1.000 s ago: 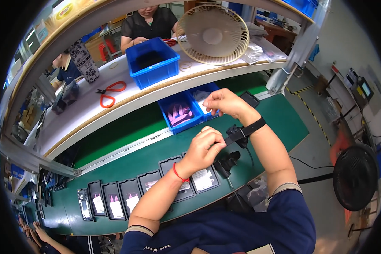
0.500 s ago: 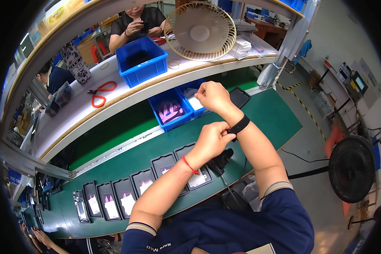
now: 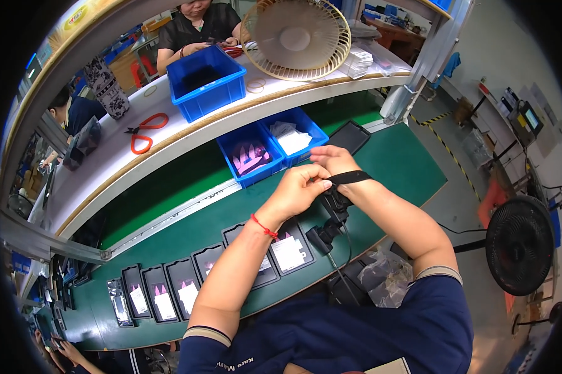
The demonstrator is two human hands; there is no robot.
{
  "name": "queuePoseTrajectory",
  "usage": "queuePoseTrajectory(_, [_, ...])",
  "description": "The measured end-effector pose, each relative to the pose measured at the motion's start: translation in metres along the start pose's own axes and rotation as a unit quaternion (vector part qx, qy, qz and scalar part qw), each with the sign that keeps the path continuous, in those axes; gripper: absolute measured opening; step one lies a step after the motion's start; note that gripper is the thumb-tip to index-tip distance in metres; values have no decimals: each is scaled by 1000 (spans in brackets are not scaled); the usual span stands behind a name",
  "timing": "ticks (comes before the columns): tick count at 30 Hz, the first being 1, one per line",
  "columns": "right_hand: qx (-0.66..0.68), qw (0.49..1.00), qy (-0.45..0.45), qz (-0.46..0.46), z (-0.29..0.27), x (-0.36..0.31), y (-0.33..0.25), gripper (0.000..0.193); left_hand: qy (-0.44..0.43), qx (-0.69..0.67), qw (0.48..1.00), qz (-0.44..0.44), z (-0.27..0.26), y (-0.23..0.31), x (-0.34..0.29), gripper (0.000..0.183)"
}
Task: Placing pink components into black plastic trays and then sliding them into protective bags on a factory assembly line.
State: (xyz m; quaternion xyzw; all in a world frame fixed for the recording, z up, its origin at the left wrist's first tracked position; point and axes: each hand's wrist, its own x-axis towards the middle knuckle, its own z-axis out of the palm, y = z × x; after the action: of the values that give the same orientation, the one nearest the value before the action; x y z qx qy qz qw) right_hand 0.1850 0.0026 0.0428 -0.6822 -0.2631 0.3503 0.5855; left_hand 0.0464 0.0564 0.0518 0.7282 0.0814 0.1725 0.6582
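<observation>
My left hand (image 3: 298, 188), with a red cord bracelet (image 3: 264, 227) at its wrist, pinches the end of a black strap (image 3: 351, 178). That strap lies across my right wrist. My right hand (image 3: 336, 159) is open, its fingers stretched toward the left and partly behind the left hand's fingertips. Just below the strap is a black device (image 3: 336, 204); whether the two are joined I cannot make out. A second black device (image 3: 324, 237) with a cable sits by the table's near edge. Beneath my left forearm is a black tray (image 3: 288, 252) with white cards and pink pieces.
Several similar trays (image 3: 160, 299) line the green table (image 3: 393, 168) to the left. Beyond my hands stand blue bins with pink pieces (image 3: 250, 156) and white cards (image 3: 291, 138), beside a black tray (image 3: 348, 138). The shelf above holds red-handled scissors (image 3: 145, 132), a blue bin (image 3: 207, 100) and a fan (image 3: 296, 38). A person sits opposite.
My right hand has come down and its fingers have straightened from a curl. The left hand has shifted slightly up and left, still at the strap. The black device below the wrist now shows.
</observation>
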Motion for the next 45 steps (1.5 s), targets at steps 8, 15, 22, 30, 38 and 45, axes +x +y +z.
queuePoseTrajectory(8, [-483, 769, 60, -414, -49, -40, -12, 28, 58, 2, 994, 97, 33, -2, 3, 6])
queuePoseTrajectory(15, [-141, 957, -248, 50, -59, -82, -43, 24, -12, -81, 994, -76, 29, 14, 1, 9])
queuePoseTrajectory(22, [-385, 878, -134, -252, -68, -122, -36, 32, -34, -49, 998, 10, 41, 30, -4, 7])
queuePoseTrajectory(30, [-115, 958, -260, -39, -84, -141, -27, 38, -60, -32, 997, 23, 50, 29, -7, 6])
queuePoseTrajectory(38, [-529, 719, 142, -428, -62, -143, 18, 35, -38, 2, 999, 35, 64, 5, -6, 3])
queuePoseTrajectory(45, [-513, 662, 238, -493, -66, -131, 54, 18, -22, 45, 992, 120, 75, -10, -8, 5])
